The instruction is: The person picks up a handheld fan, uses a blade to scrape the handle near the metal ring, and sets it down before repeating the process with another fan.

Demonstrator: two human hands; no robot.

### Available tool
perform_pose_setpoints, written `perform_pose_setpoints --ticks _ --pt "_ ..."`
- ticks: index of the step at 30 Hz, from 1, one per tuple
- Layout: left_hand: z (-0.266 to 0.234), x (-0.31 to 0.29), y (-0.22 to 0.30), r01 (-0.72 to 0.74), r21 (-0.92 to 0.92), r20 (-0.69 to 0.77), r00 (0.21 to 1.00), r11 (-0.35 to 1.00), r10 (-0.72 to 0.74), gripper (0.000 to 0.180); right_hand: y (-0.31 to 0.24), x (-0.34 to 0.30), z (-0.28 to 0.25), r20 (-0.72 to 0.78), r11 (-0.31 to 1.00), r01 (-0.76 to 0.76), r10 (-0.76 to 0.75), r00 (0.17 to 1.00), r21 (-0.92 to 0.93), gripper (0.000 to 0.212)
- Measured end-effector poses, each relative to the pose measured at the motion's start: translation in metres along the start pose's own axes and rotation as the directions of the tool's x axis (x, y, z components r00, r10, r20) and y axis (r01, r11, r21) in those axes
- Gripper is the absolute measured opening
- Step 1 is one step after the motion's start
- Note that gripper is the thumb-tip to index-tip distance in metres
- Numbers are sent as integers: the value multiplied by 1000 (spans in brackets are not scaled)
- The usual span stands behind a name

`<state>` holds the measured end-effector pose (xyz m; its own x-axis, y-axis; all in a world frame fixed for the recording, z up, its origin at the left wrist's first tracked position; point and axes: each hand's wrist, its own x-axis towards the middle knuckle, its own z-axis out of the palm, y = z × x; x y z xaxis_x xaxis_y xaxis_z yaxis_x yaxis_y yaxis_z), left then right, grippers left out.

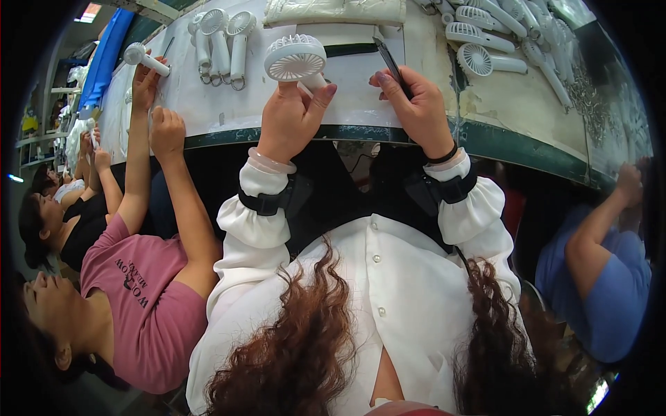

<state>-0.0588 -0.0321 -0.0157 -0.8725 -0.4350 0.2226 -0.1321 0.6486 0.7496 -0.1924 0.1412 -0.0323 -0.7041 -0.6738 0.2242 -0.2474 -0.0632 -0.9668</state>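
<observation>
My left hand (291, 119) is closed around the handle of a white handheld fan (295, 57), its round slatted head upright above the table. Between the fingers of my right hand (418, 107) is a slim dark tool (390, 62), pointing up and slightly left; its exact kind does not show. The tool and the fan are apart. Behind them a flat black strip (350, 50) lies on the white work surface (361, 104).
Several finished-looking white fans with ring loops (220, 45) lie at the back left. A heap of white fans (496, 41) and metal rings (593, 97) covers the right. A padded white package (333, 12) sits behind. Co-workers sit left and right; one holds a fan (147, 59).
</observation>
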Motion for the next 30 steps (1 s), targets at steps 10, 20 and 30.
perform_pose_setpoints --ticks 10,20,30 --pt "-13 -24 10 97 126 -86 993 987 -87 74 -1 5 -2 -3 1000 -19 19 1000 -12 22" --pt "4 6 -14 -296 266 -173 922 917 347 45 -2 4 1 -25 1000 -6 6 1000 -19 22" --pt "-71 19 -11 21 -706 -366 845 708 -390 28 -9 -6 5 13 999 31 -31 999 12 20"
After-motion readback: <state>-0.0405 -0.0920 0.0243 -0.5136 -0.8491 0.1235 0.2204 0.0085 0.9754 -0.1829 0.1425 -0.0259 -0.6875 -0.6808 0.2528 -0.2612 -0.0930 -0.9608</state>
